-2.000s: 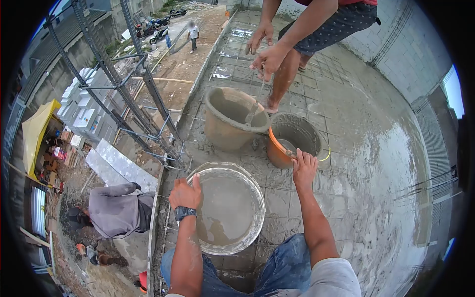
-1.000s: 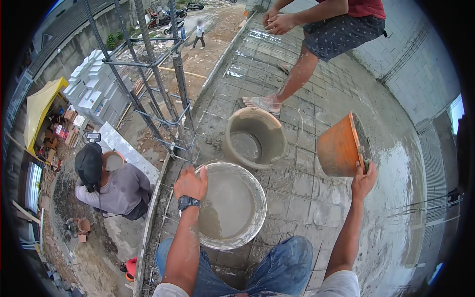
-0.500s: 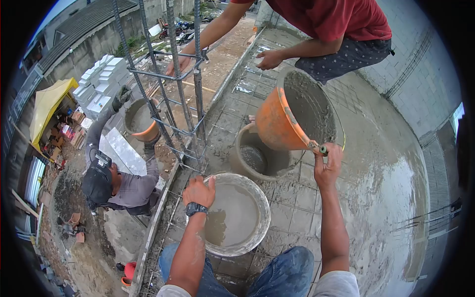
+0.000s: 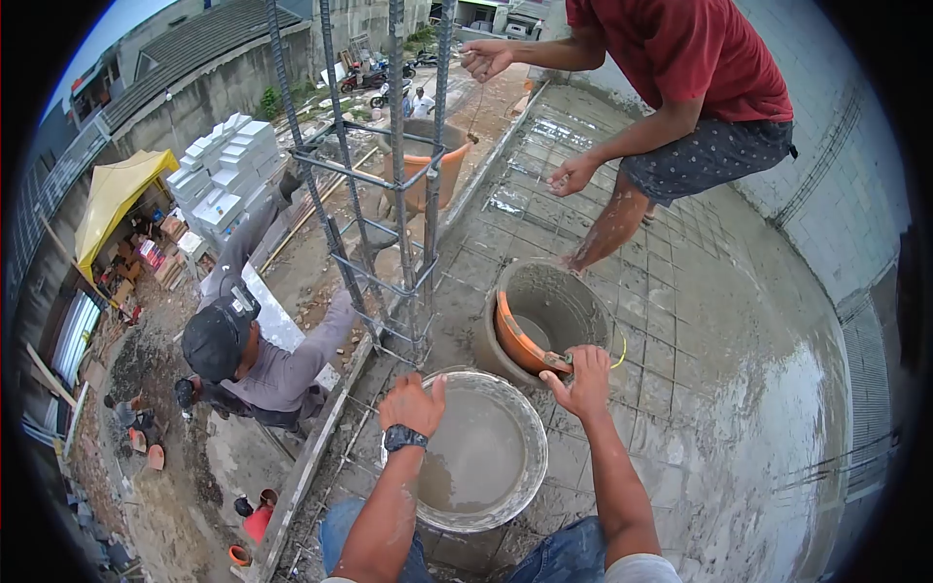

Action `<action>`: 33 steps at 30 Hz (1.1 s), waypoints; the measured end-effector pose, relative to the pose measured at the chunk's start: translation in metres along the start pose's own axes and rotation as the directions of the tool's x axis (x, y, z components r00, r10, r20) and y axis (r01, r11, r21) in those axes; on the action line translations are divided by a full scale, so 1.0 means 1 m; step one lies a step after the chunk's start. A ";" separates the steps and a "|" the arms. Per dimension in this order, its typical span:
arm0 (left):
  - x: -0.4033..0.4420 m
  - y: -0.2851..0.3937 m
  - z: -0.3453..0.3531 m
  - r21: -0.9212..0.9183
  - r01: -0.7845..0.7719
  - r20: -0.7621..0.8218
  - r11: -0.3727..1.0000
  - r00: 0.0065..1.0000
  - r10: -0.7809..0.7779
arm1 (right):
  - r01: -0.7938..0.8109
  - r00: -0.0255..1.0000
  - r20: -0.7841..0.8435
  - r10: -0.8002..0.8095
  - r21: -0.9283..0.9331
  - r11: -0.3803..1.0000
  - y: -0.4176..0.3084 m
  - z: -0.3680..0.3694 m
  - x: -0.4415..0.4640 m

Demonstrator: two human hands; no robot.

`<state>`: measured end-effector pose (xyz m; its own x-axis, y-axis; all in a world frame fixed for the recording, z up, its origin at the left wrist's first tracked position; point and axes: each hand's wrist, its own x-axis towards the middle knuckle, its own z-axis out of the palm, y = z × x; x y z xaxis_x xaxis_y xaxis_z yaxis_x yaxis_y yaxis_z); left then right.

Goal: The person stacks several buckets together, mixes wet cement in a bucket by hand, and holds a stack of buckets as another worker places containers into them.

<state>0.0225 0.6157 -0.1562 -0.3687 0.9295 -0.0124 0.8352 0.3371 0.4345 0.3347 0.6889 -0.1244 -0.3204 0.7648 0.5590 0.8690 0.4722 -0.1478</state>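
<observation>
My right hand (image 4: 585,381) is closed around the handle at the near rim of an orange bucket (image 4: 523,335). This bucket is coated with wet mortar inside and sits tilted in the mouth of a larger grey, mortar-covered bucket (image 4: 486,342). My left hand (image 4: 413,403), with a dark watch at the wrist, rests on the far-left rim of a round tub (image 4: 536,437). Its fingers are stretched and the thumb stands apart. Watery grey slurry (image 4: 476,452) fills much of the tub, which stands in front of my knees.
Upright rebar (image 4: 398,146) with square ties rises left of the buckets. Behind it, a worker below (image 4: 282,355) has arms raised toward another orange bucket (image 4: 442,165). A co-worker in a red shirt (image 4: 671,49) bends over the wet slab mesh (image 4: 641,291). A board edge (image 4: 306,452) borders the drop.
My right hand has lowered the orange bucket into the grey one. The worker below has raised another bucket behind the rebar. The co-worker's reaching arm has drawn back. My left hand stays on the tub.
</observation>
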 end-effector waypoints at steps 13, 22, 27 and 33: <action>-0.001 0.002 0.001 -0.031 0.005 -0.001 1.000 1.000 -0.005 | -0.027 0.997 0.076 0.035 -0.105 0.994 0.025 0.031 0.061; 0.000 0.005 -0.002 -0.025 0.039 0.045 0.999 0.998 -0.038 | -0.051 0.965 0.252 0.070 -0.082 0.995 0.034 0.027 0.071; 0.000 0.005 0.000 -0.006 0.001 0.010 1.000 1.000 -0.001 | -0.032 0.947 0.318 0.055 -0.075 0.997 0.037 0.023 0.073; 0.001 0.006 -0.001 0.014 -0.013 0.026 1.000 1.000 0.012 | -0.073 0.907 0.409 0.103 -0.087 0.994 0.033 0.015 0.081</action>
<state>0.0269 0.6183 -0.1525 -0.3476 0.9372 -0.0303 0.8456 0.3273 0.4218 0.3319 0.7736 -0.0966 -0.3554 0.9213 0.1579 0.9196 0.3749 -0.1171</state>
